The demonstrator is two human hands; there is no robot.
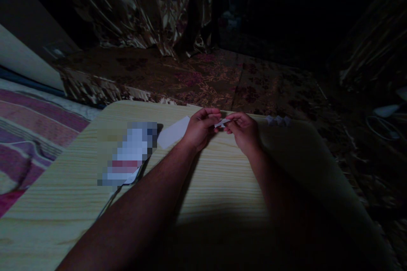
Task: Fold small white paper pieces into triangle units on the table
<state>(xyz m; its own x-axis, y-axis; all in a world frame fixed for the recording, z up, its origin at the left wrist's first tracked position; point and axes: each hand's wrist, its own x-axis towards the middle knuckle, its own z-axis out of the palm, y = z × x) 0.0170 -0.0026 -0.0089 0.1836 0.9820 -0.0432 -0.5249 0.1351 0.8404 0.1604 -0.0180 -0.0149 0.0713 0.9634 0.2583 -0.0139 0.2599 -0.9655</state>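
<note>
A small piece of folded white paper [221, 123] is pinched between my two hands above the far part of the wooden table. My left hand [201, 128] grips its left side with thumb and fingers. From the right, my right hand [244, 130] holds the other side, fingertips closed on it. The exact shape of the fold is too small and dim to make out. Just left of my left hand lies a flat white sheet of paper [173, 132], partly covered by that hand.
On the table [222, 186] at left lies a blurred-out phone-like device [130, 154] with a cable [106, 205]. Several small folded paper pieces [277, 120] sit near the far right edge. Beyond are a patterned covered ledge [203, 76], curtains [171, 4] and a striped bed cover [28, 123].
</note>
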